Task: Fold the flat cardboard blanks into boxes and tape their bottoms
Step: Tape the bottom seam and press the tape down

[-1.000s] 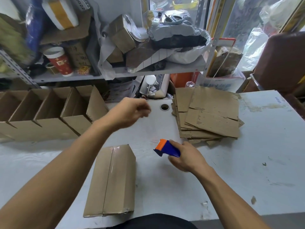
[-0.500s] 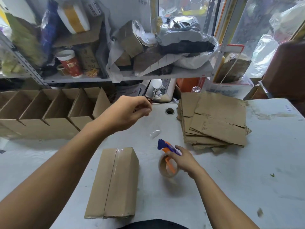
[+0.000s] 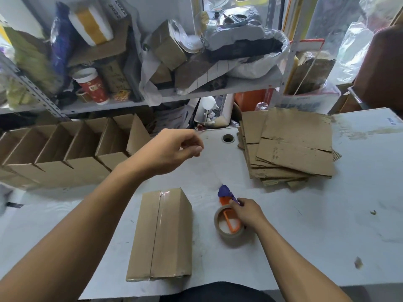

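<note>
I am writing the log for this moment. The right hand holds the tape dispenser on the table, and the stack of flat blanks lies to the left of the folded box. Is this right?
Not quite. In the head view the stack of flat blanks lies to the right of the folded box, farther back on the table. The rest holds: the right hand holds the tape dispenser there.

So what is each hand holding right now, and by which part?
The right hand grips the tape dispenser by its blue-and-orange handle. The left hand pinches the free end of the clear tape between thumb and fingertips.
</note>
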